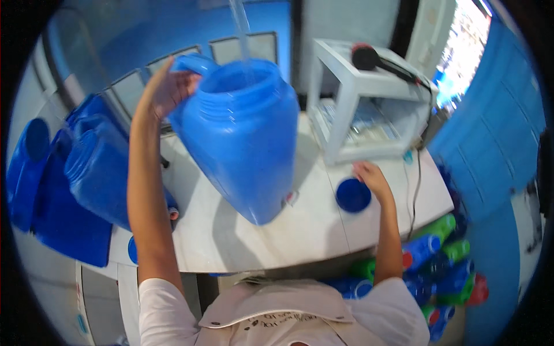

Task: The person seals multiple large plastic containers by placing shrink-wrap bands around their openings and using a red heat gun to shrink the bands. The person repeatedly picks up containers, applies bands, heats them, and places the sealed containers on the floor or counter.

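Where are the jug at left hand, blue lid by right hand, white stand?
Jug (248, 144): head view, front of body.
Blue lid (353, 195): head view, round face.
White stand (381, 87): head view, top front edge.

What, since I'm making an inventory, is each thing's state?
Jug: upright, uncapped, clear stream or tube entering it.
Lid: off the jug.
Left hand: curled around the jug's handle.
Right hand: fingers at the lid's edge, grip unclear.
Box: open-sided.
Other jugs: grouped at left.
Bottles: heaped together.
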{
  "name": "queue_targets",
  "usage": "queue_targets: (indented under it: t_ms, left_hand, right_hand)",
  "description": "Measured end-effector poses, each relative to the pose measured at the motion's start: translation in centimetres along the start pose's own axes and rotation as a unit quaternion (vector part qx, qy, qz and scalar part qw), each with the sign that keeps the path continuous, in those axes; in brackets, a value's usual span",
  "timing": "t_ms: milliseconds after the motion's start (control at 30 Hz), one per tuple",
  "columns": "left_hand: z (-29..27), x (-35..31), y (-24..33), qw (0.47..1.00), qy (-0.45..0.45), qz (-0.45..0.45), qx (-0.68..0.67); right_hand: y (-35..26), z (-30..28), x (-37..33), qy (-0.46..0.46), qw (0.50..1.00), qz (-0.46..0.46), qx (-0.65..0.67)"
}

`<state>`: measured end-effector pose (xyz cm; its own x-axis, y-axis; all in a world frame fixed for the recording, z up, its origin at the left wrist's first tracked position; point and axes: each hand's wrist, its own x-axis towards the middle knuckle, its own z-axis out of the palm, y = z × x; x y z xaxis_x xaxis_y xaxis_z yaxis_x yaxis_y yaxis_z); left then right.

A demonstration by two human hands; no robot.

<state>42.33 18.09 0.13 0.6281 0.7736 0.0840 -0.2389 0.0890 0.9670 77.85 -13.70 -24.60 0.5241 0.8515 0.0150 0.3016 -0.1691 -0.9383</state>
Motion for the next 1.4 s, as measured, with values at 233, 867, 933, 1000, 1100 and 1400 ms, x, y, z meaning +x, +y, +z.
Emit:
queue_targets:
  t_ms: [233,867,933,1000,1100,1400]
  left_hand:
    - [-15.2,2.8,-9.2,0.913,0.346,0.2,0.084]
    - [1.9,-22.8,-20.4,0.865,0.481,0.143,-0.012]
    - [4.9,-26.6,-20.8,0.872,0.466,0.146,0.013]
    - [8.4,-28.3,-20.7,0.874,0.467,0.136,0.015]
    - [11.6,-28.9,-21.3,0.868,0.482,0.123,0.01]
    - [11.4,-30.5,-21.6,0.848,0.516,0.109,0.046]
  right_hand:
    - [-7.9,9.1,-3.4,-0.077,0.987,-0.112,0.082]
    - [-10.9,15.2,7.1,-0.269,0.932,-0.01,0.242]
    - [-11.2,15.9,7.7,-0.314,0.904,0.01,0.29]
    - [-10.3,16.8,8.8,-0.295,0.891,0.012,0.346]
    - [-7.9,16.0,10.8,-0.21,0.935,-0.089,0.27]
    - [6.5,-11.9,13.6,0.358,0.885,-0.083,-0.287]
